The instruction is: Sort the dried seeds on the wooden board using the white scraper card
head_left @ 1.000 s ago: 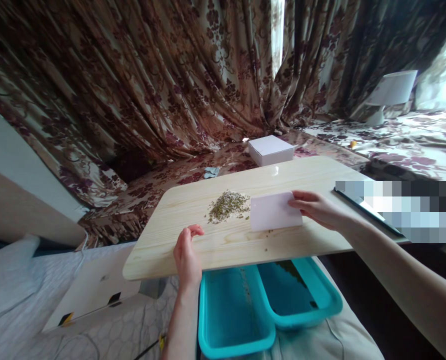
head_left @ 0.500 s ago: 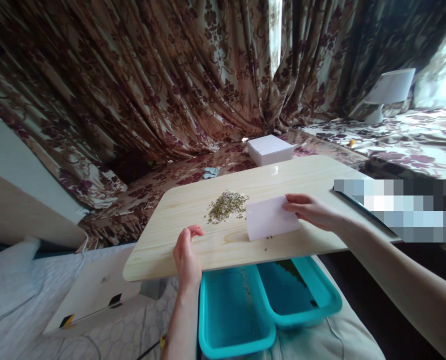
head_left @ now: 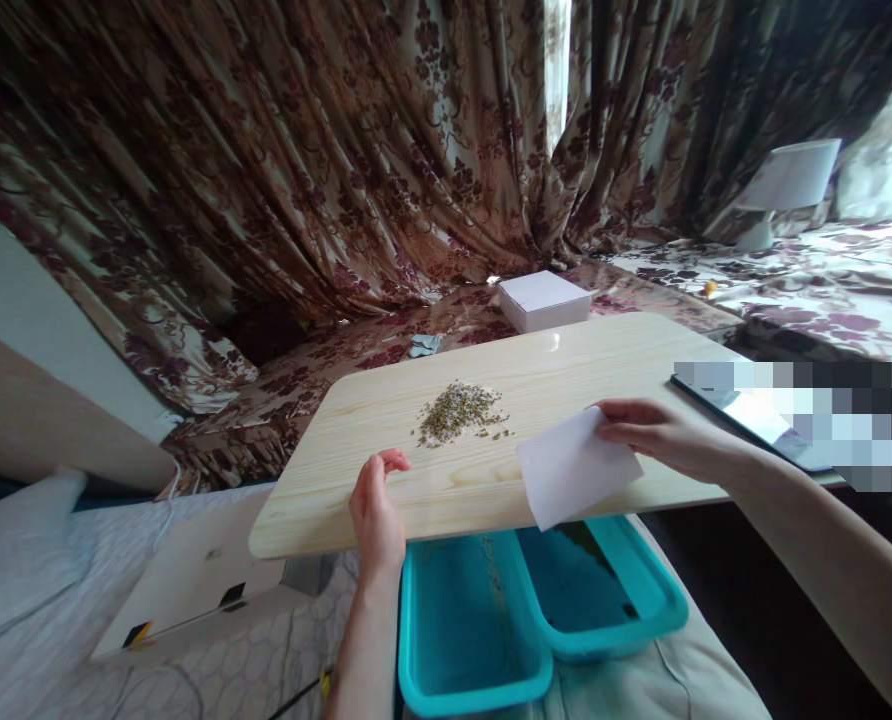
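Note:
My right hand (head_left: 652, 435) pinches a white card (head_left: 577, 470) by its upper right edge. Tilted, the card reaches past the near edge of the light wooden tabletop (head_left: 341, 420), over the right side of the teal tubs. On the board, left of the card, lies a pile of small green and whitish grains (head_left: 457, 410), with a few loose ones at its right side. My left hand (head_left: 378, 510) rests at the near edge with its fingers loosely bent; nothing shows in it. Below the edge are a left teal tub (head_left: 476, 690) and a right teal tub (head_left: 663, 610) with dark contents.
A dark-edged tablet (head_left: 761, 430), partly blurred out, lies at the board's right end. Behind the board stand a white box (head_left: 543, 300) and a light blue cloth (head_left: 425, 345). A white carton (head_left: 191, 570) lies on the bed at left; a lamp (head_left: 798, 175) stands far right.
The card in my right hand first slid slightly left and nearer, then swung right and toward me, over the board's near edge. My left hand has stayed in place.

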Tool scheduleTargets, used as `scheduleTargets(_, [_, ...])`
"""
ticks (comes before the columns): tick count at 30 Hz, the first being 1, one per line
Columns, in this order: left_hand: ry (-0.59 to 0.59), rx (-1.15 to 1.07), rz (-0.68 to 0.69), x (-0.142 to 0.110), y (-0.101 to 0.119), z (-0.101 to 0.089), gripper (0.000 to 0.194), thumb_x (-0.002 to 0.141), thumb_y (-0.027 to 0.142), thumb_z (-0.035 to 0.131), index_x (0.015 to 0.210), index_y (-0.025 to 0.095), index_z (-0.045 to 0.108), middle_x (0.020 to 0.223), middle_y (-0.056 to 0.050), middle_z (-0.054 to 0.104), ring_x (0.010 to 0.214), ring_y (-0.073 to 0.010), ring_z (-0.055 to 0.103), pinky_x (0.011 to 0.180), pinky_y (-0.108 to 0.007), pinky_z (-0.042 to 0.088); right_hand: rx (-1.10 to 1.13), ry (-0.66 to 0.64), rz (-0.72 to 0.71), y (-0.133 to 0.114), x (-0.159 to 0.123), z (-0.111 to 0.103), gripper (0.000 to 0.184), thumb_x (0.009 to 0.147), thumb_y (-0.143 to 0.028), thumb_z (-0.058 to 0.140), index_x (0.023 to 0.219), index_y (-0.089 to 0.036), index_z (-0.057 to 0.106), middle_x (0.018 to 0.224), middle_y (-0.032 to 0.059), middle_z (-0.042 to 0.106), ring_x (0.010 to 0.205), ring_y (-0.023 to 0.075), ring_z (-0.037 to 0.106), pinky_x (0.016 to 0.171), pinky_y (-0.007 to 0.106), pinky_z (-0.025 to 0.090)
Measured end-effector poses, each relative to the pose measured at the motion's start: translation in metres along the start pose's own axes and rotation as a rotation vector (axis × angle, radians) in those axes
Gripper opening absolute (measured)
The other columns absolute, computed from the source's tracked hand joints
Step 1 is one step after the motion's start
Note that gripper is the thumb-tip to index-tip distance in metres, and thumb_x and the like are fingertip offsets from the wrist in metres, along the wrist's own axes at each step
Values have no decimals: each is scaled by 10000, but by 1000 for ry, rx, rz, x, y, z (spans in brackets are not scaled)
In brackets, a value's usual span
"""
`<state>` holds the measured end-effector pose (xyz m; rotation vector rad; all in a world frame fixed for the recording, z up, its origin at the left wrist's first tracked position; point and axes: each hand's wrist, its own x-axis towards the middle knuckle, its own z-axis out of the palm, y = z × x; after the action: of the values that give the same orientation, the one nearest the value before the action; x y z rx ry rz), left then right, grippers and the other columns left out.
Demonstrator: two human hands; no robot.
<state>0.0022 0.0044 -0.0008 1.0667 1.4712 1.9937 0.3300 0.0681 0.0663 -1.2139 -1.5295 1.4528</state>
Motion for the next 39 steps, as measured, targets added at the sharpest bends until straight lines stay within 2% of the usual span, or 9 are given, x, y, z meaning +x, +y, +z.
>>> scheduleTargets(4, [0,15,6,0,0,0,373,856,501,476,800,178,654,755,-39,665,906,-210,636,936,-384,454,68,260,-128,1,7,-6,354,583,-496,775,819,-243,701,858,56,720,832,248,646,703,335,516])
scheduleTargets(7, [1,14,11,0,-1,-1,376,856,503,480,817,175,660,749,-38,665,895,-207,635,934,-384,454,72,329,-172,5,18,-5,315,611,-470,760,834,-256,697,856,46,719,853,251,646,722,338,521])
scheduleTargets(16, [4,6,9,0,-2,-1,372,856,502,492,824,176,666,753,-37,671,892,-203,635,924,-372,458,66,306,-179,3,36,14,331,628,-462,734,879,-250,689,875,51,723,871,252,647,743,343,520])
scheduleTargets(20, [3,0,7,0,-3,-1,368,860,496,497,836,173,670,754,-36,668,886,-199,633,926,-367,456,31,298,-183,4,39,14,391,618,-505,744,903,-243,696,871,55,730,861,255,648,733,343,522])
scheduleTargets(24, [5,-4,9,0,-3,-1,363,863,489,496,839,172,671,750,-32,668,877,-195,631,923,-367,457,15,299,-201,6,38,13,372,594,-528,758,813,-234,694,834,48,733,817,241,654,704,329,524])
scheduleTargets(34, [3,0,16,1,-4,-2,356,866,478,499,848,170,677,755,-34,674,878,-197,636,928,-371,455,99,313,-225,3,46,18,279,598,-465,764,746,-246,675,821,28,737,760,206,658,687,308,522])
scheduleTargets(39, [4,4,20,0,-4,-1,361,867,481,494,844,168,674,753,-35,672,886,-200,634,929,-372,456,72,295,-217,4,45,14,284,575,-454,787,713,-238,665,791,20,730,726,195,648,665,298,513])
